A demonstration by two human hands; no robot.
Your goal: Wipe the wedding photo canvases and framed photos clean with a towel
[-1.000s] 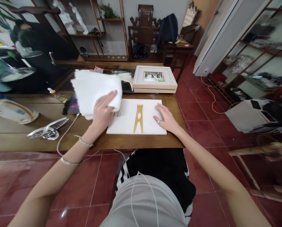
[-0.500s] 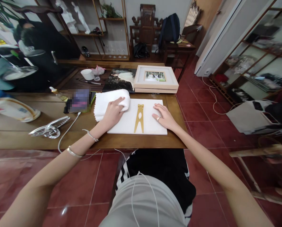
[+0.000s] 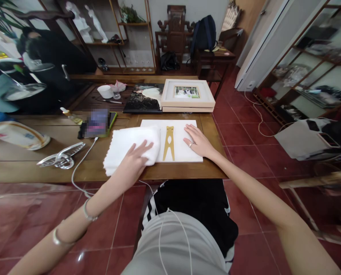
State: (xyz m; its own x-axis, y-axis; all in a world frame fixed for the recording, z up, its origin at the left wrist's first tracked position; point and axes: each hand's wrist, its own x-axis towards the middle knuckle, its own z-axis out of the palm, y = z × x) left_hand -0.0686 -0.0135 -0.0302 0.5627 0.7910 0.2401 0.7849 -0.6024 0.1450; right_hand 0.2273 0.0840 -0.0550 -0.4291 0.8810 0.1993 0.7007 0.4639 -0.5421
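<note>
My left hand (image 3: pixel 134 162) bears down on a folded white cloth (image 3: pixel 124 143), its fingers bent over the fabric and holding it. The cloth covers the left part of a flat white board (image 3: pixel 184 151) at the table's front edge. On the board lies a flat golden cutout (image 3: pixel 169 144), with a bear-like head, two long legs and an oval hole. What it is for I cannot tell. Flat on the board's right side, my right hand (image 3: pixel 198 140) has its fingers stretched out and a ring on one of them.
Behind the board stand a framed photo (image 3: pixel 189 95) and a dark picture panel (image 3: pixel 144 97). To the left on the wooden table (image 3: pixel 12 164) are a shiny hair claw clip (image 3: pixel 62 156), a phone (image 3: pixel 113 119), a white cable (image 3: pixel 83 158), a small bottle (image 3: pixel 71 115) and a white cup (image 3: pixel 105 91).
My left hand has drawn the cloth toward me along the board's left side, down to its front edge. The board's back left part now shows. My right hand stays in place.
</note>
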